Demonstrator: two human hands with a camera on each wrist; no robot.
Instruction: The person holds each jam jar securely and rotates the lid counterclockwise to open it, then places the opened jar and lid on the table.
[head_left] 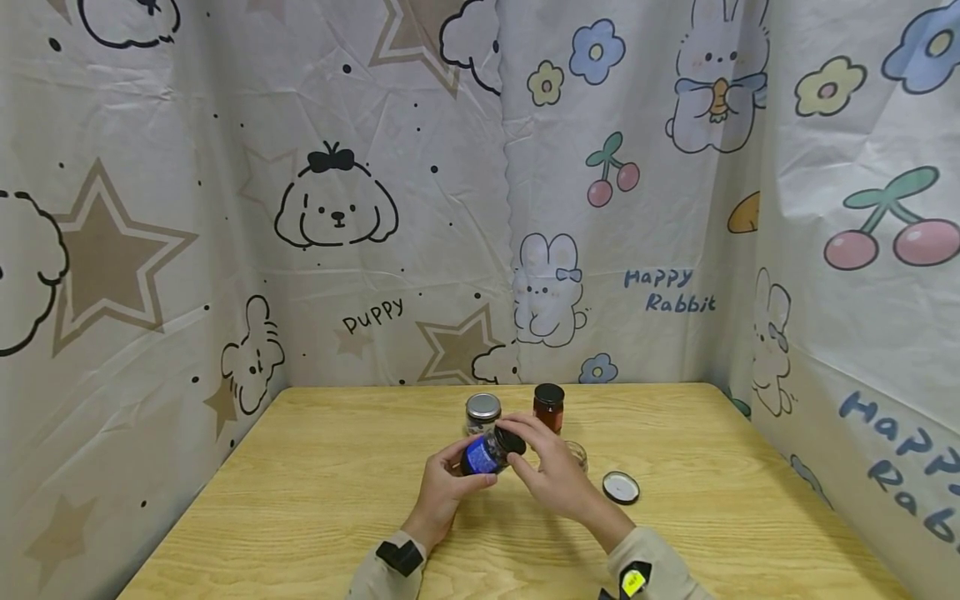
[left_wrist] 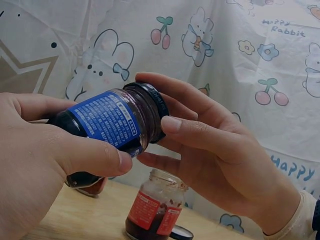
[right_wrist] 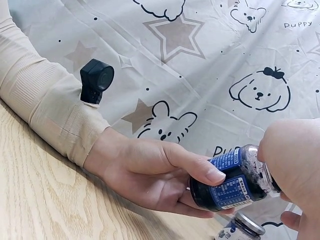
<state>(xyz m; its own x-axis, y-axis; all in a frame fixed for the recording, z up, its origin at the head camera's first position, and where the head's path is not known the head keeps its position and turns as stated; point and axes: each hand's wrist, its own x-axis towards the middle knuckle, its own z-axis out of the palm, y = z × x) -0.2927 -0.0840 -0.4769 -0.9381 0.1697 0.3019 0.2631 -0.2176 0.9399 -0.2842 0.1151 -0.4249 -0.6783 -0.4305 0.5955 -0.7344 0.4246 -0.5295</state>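
Note:
A glass jar with a blue label (head_left: 480,457) is tilted above the table, its dark contents showing through the glass. My left hand (head_left: 441,493) grips its body, with the thumb along the label in the left wrist view. The fingers and thumb of my right hand (head_left: 558,473) hold the jar's black lid (left_wrist: 152,107) round its rim. Beyond the hands, a lidless jar with a red label (left_wrist: 155,205) stands on the table, partly filled with something dark red. In the head view, the right hand hides most of it.
Behind the hands stand a silver-lidded jar (head_left: 483,410) and a dark red jar with a black lid (head_left: 549,407). A loose lid (head_left: 621,487) lies inside-up on the wooden table (head_left: 337,483), right of the right hand. Printed curtains (head_left: 450,208) enclose the table's back and sides.

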